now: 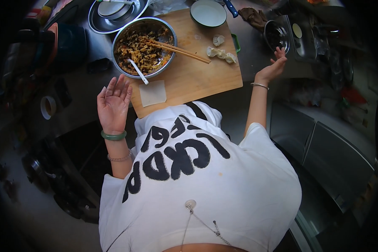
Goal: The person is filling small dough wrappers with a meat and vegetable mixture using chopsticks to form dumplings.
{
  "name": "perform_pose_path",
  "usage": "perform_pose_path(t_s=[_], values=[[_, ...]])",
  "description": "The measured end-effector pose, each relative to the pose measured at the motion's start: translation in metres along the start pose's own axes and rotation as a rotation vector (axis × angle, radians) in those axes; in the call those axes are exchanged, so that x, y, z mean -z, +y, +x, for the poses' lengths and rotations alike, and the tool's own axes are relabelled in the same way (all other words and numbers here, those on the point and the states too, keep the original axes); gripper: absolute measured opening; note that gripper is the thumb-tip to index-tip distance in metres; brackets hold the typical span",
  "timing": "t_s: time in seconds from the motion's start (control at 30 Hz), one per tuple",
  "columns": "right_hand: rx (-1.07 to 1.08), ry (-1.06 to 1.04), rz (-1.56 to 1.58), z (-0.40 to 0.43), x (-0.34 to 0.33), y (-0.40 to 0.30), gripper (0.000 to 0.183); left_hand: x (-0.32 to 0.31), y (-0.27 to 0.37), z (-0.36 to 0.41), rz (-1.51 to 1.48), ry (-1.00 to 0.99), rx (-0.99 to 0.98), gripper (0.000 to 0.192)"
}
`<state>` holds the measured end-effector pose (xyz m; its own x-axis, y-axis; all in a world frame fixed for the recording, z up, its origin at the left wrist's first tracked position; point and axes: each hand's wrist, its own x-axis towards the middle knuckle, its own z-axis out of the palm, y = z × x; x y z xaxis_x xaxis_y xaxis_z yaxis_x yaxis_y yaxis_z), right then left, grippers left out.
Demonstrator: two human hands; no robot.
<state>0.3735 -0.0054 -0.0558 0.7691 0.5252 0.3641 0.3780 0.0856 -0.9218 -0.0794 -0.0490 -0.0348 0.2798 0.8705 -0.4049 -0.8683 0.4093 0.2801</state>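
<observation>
My left hand (pixel 115 105) is raised palm up with its fingers apart, beside the left edge of a wooden cutting board (pixel 192 82). It holds nothing. Close to it on the board lies a square dough wrapper (pixel 152 93). A steel mixing bowl (pixel 173 55) of chopped filling (pixel 135 47) rests partly on the board, with a white spoon (pixel 138 71) and wooden chopsticks (pixel 189 54) in it. My right hand (pixel 272 67) is off to the right, empty, fingers loosely spread near a small metal bowl (pixel 286 47). Folded dumplings (pixel 221 54) sit at the board's right side.
A white plate (pixel 208 13) stands at the board's far edge, near a blue handle (pixel 231 8). Farther left is a steel basin (pixel 96 26) holding a smaller bowl. A brown cloth (pixel 252 17) and a metal tray (pixel 302 47) lie right. A dark phone-like object (pixel 99 65) lies left.
</observation>
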Motion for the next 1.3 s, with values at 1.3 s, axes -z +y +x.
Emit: perform_pose_path(t_s=[1.3], values=[[0.409, -1.418, -0.022, -0.208, -0.086, -0.028, 0.012, 0.043, -0.055, 0.009, 1.952, -0.167, -0.636, 0.029]])
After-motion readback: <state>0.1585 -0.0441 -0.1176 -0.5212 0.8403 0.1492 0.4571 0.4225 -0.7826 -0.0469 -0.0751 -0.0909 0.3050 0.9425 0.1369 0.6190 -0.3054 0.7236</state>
